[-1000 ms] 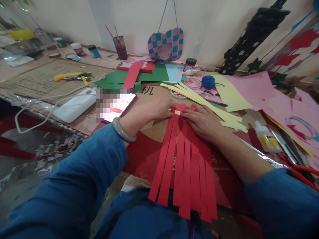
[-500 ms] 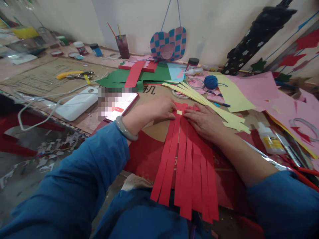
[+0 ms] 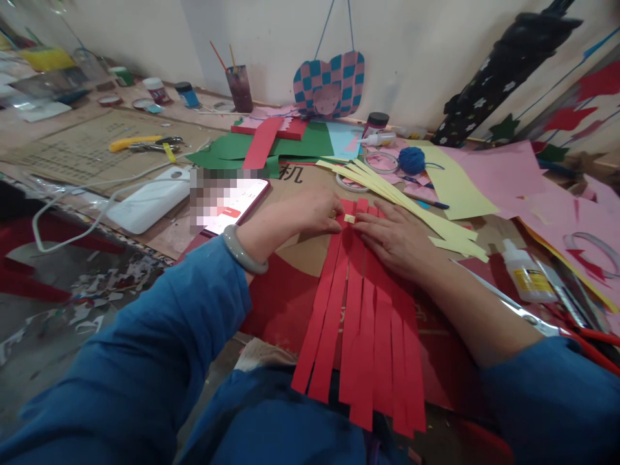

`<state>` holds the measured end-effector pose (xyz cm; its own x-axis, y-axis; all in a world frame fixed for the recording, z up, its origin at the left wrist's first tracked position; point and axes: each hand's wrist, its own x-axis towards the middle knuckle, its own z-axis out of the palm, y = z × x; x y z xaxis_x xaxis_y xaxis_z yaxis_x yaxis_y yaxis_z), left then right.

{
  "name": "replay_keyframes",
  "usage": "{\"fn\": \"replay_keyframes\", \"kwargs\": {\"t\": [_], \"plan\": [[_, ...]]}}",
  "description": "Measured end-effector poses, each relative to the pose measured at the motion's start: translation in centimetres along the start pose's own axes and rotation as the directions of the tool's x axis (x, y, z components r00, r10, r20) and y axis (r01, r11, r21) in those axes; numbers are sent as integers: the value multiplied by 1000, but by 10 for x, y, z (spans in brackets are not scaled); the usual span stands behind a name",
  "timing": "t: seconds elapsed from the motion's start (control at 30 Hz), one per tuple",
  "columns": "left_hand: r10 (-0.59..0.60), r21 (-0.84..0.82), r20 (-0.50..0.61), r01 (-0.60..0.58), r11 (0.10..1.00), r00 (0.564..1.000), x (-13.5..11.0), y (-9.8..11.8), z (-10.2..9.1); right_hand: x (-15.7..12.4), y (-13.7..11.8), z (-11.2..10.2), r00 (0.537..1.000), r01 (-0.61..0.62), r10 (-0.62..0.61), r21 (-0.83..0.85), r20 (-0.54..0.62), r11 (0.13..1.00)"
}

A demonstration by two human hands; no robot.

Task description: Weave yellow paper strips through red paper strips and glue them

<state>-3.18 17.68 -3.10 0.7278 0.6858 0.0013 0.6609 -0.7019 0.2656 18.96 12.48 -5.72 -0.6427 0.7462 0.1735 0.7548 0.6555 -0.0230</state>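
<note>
A sheet of red paper point(image 3: 356, 323), cut into several long strips that fan toward me, lies on the cardboard and hangs over its near edge. A short pale yellow piece of a paper strip point(image 3: 349, 219) shows between red strips near the far end; its ends are hidden. My left hand point(image 3: 317, 210), with a grey bangle at the wrist, has its fingers bent and closed on the red paper's left edge beside the yellow piece. My right hand point(image 3: 394, 236) rests flat over the red strips on the right, fingers stretched toward the yellow piece.
Loose yellow strips point(image 3: 402, 203) lie beyond my right hand. A phone point(image 3: 237, 206) and white power bank point(image 3: 150, 200) sit at left, pliers point(image 3: 145, 144) behind. At right are a glue bottle point(image 3: 527, 274), scissors point(image 3: 527, 316), pink paper point(image 3: 498, 168) and blue yarn point(image 3: 411, 160).
The yellow piece has tilted and shifted slightly between my hands. My right fingers have moved a little to the left and lie flatter. The red paper stays nearly in place.
</note>
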Motion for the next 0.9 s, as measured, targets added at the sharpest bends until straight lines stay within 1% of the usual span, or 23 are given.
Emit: {"fn": "replay_keyframes", "kwargs": {"t": [0.1, 0.2, 0.33, 0.6, 0.77, 0.9], "plan": [[-5, 9, 21, 5, 1000, 1000, -1, 0, 0, 1, -4, 2, 999, 30, -30, -11, 15, 999], [-36, 23, 40, 35, 999, 999, 0, 2, -2, 2, -6, 3, 1000, 25, -24, -26, 14, 999], [-55, 40, 37, 53, 998, 998, 0, 4, -3, 2, -6, 3, 1000, 18, -18, -28, 2, 999], [-47, 57, 58, 44, 997, 997, 2, 3, 0, 1, -5, 3, 1000, 22, -23, -20, -14, 1000], [0, 65, 26, -2, 998, 1000, 3, 1, 4, 1, -6, 3, 1000, 20, -20, -25, -2, 999], [-33, 63, 12, 32, 997, 999, 2, 4, 2, 2, -5, 3, 1000, 25, -25, -29, 5, 999]]}}
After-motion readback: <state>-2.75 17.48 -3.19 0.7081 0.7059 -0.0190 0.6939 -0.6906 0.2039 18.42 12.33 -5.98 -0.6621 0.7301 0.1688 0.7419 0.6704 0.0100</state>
